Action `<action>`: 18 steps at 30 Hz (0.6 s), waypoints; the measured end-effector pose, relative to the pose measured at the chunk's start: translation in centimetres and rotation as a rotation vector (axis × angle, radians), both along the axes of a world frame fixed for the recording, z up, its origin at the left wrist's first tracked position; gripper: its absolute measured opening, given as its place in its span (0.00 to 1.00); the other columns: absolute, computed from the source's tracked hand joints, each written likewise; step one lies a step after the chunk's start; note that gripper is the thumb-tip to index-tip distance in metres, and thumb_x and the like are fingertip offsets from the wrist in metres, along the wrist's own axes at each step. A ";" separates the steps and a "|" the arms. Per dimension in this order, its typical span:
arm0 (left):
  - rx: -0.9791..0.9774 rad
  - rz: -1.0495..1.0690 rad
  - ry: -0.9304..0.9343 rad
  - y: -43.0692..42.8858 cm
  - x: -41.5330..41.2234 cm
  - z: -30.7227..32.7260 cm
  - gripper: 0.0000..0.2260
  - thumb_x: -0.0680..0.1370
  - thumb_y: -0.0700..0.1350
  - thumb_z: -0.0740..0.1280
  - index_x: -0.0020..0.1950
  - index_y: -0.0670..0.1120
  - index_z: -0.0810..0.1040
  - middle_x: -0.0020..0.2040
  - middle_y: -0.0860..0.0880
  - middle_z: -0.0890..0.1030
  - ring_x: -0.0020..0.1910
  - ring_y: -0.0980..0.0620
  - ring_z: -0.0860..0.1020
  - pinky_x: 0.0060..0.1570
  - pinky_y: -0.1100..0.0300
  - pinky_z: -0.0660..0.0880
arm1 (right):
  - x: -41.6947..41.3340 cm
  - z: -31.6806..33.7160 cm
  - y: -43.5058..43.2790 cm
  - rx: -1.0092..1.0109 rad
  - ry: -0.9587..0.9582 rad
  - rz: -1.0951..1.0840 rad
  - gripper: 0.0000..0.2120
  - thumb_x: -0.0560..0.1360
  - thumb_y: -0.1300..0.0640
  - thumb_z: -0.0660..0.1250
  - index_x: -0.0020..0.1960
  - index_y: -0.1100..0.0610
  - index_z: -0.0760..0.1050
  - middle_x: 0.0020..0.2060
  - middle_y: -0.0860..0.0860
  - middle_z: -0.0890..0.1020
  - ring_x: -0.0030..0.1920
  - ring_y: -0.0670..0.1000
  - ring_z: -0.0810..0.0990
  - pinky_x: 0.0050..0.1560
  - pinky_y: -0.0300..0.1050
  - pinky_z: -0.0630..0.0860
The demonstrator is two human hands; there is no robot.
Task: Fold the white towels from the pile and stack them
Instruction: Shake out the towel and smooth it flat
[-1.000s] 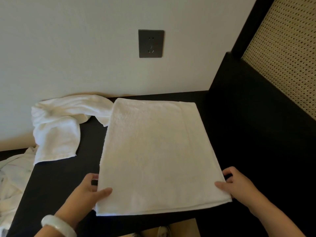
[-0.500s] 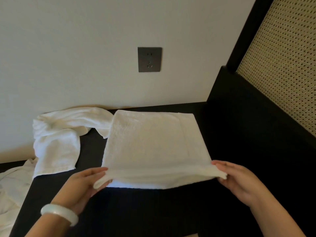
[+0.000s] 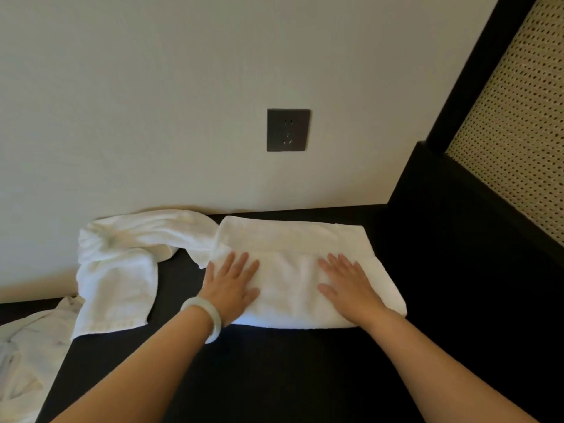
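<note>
A folded white towel point(image 3: 290, 270) lies on the black table point(image 3: 274, 377) close to the wall, its near half doubled over the far half. My left hand point(image 3: 230, 283) lies flat on the towel's left part, fingers straight and spread. My right hand point(image 3: 348, 283) presses flat on its right part in the same way. A crumpled white towel point(image 3: 122, 264) lies to the left, touching the folded towel's far left corner.
More white cloth point(image 3: 27, 355) hangs off the table's left edge. A dark wall socket point(image 3: 288, 129) sits above the towel. A black ledge point(image 3: 473, 239) and a woven cane panel point(image 3: 518, 132) rise on the right.
Both hands lifted the towel's near edge, carried it toward the wall and laid it over the far half. They let go and now rest flat on top.
</note>
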State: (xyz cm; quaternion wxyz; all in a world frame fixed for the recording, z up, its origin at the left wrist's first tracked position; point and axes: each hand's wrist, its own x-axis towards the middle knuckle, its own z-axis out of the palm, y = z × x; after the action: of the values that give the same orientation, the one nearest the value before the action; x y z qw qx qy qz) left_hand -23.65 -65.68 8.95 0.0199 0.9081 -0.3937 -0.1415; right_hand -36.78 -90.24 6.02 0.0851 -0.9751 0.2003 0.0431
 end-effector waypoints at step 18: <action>-0.155 0.173 -0.142 7.9 -9.6 1.2 0.33 0.81 0.62 0.40 0.62 0.50 0.81 0.59 0.51 0.81 0.57 0.51 0.81 0.63 0.50 0.69 | -9.2 3.6 2.1 -0.031 -0.025 0.118 0.21 0.84 0.46 0.50 0.76 0.42 0.61 0.71 0.37 0.66 0.74 0.40 0.61 0.74 0.40 0.40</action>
State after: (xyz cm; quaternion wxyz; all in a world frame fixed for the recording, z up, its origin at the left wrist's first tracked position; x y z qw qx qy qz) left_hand -33.21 -57.79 10.11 0.0742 0.9422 -0.3239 -0.0436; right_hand -45.94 -88.14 9.60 0.0696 -0.9868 0.1422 0.0329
